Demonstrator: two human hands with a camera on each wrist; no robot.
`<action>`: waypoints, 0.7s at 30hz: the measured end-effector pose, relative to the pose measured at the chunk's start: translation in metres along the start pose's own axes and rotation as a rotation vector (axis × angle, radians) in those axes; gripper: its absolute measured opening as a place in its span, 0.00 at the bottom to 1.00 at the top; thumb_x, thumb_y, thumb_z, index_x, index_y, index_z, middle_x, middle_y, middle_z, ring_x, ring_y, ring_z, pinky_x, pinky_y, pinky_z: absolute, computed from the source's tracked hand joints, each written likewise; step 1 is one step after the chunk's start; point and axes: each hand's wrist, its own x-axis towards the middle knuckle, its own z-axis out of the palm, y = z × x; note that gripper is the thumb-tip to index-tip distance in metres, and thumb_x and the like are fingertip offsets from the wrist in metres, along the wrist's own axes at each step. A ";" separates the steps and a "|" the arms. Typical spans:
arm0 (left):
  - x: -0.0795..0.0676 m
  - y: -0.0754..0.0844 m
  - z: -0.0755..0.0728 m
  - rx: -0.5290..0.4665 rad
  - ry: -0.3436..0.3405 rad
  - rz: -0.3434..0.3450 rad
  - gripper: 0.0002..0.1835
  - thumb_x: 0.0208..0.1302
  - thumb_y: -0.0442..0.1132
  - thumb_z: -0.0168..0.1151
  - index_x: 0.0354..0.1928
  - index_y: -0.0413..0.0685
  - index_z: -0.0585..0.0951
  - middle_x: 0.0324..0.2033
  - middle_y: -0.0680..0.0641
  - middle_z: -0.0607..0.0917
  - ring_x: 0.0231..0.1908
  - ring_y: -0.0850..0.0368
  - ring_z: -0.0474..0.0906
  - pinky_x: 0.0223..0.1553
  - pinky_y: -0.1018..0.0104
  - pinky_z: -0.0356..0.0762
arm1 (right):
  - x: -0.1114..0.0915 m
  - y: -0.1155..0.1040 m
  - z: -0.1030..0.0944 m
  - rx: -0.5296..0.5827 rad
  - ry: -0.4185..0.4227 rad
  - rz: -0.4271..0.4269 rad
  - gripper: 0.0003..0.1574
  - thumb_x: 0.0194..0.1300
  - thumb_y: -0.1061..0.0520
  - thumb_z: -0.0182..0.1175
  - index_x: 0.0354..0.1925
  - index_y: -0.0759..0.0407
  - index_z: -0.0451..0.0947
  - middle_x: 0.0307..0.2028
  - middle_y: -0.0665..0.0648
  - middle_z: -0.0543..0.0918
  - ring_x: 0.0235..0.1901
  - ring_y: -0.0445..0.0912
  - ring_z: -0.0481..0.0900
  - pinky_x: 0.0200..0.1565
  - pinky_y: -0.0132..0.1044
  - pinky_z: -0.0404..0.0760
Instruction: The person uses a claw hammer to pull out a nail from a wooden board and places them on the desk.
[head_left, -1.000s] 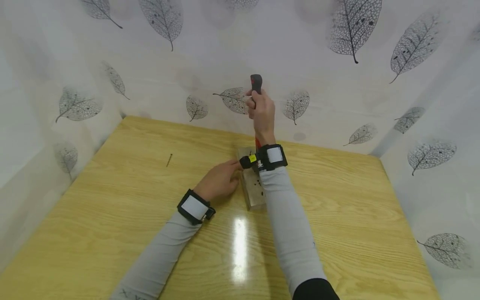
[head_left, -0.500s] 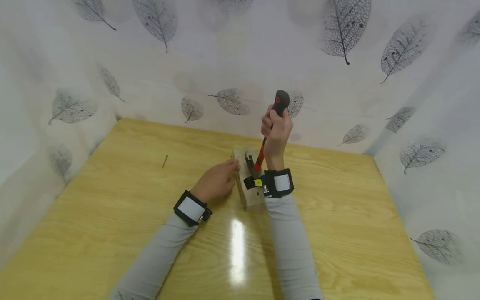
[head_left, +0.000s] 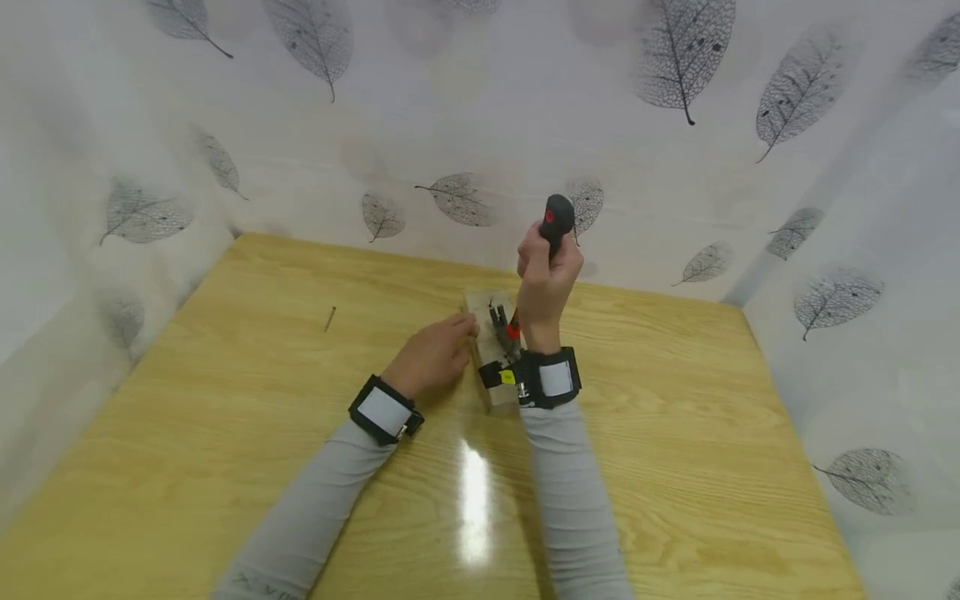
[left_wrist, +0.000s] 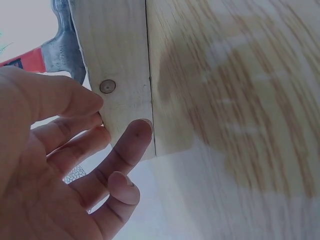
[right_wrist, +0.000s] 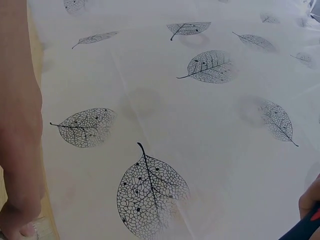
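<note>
The right hand (head_left: 546,283) curls its fingers round the black grip of a hammer (head_left: 557,218), handle upright, steel head (left_wrist: 62,47) down on the wood block (head_left: 491,350) at the table's (head_left: 225,400) far middle. The left hand (head_left: 433,360) steadies the block's left side, fingers (left_wrist: 127,145) loosely spread against it. What the claw grips seems hidden. A loose nail (head_left: 329,317) lies well apart, left

Wall (head_left: 450,125) close behind block (head_left: 487,354) (stray nail (head_left: 329,318) well left).

Right hand (head_left: 546,279) gripping hammer (head_left: 557,218) over wood block (head_left: 487,333) — left hand (head_left: 435,354) steadying it, wooden table (head_left: 675,433)
</note>
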 end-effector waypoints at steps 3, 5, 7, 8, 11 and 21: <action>0.000 0.000 0.000 -0.002 -0.015 0.000 0.23 0.69 0.34 0.57 0.65 0.44 0.76 0.73 0.43 0.69 0.67 0.44 0.72 0.67 0.52 0.73 | 0.000 -0.006 -0.007 0.039 0.036 -0.001 0.12 0.68 0.58 0.50 0.26 0.55 0.70 0.14 0.45 0.63 0.11 0.37 0.53 0.14 0.30 0.52; -0.001 0.000 -0.001 0.006 -0.016 0.000 0.23 0.70 0.34 0.56 0.66 0.44 0.75 0.73 0.43 0.69 0.68 0.44 0.72 0.68 0.52 0.72 | 0.001 -0.010 -0.012 0.079 0.063 0.000 0.11 0.67 0.59 0.50 0.26 0.55 0.70 0.13 0.45 0.62 0.11 0.37 0.52 0.13 0.30 0.51; -0.001 0.001 -0.003 0.011 -0.010 -0.005 0.23 0.70 0.34 0.57 0.67 0.44 0.75 0.73 0.43 0.70 0.68 0.44 0.72 0.68 0.52 0.71 | 0.002 -0.015 -0.019 0.109 0.071 -0.002 0.11 0.67 0.59 0.50 0.26 0.55 0.69 0.13 0.46 0.63 0.10 0.37 0.52 0.13 0.30 0.50; -0.001 0.002 -0.003 0.017 -0.006 -0.004 0.23 0.70 0.34 0.57 0.67 0.44 0.75 0.73 0.43 0.70 0.68 0.44 0.72 0.68 0.52 0.71 | 0.002 -0.018 -0.023 0.118 0.070 -0.003 0.10 0.67 0.60 0.50 0.26 0.56 0.69 0.13 0.47 0.63 0.10 0.38 0.52 0.13 0.30 0.49; 0.000 0.004 -0.004 0.024 -0.008 -0.010 0.23 0.71 0.35 0.57 0.67 0.44 0.75 0.73 0.44 0.70 0.69 0.45 0.70 0.70 0.52 0.68 | 0.001 -0.027 -0.031 0.163 0.050 -0.011 0.11 0.67 0.62 0.48 0.25 0.56 0.66 0.12 0.48 0.61 0.09 0.39 0.51 0.13 0.31 0.48; 0.002 -0.005 0.001 -0.042 -0.008 -0.011 0.23 0.72 0.34 0.55 0.68 0.46 0.74 0.73 0.45 0.70 0.72 0.45 0.66 0.73 0.51 0.64 | -0.020 -0.051 -0.047 0.354 0.054 -0.105 0.18 0.66 0.66 0.44 0.19 0.61 0.57 0.10 0.47 0.53 0.08 0.35 0.46 0.11 0.29 0.46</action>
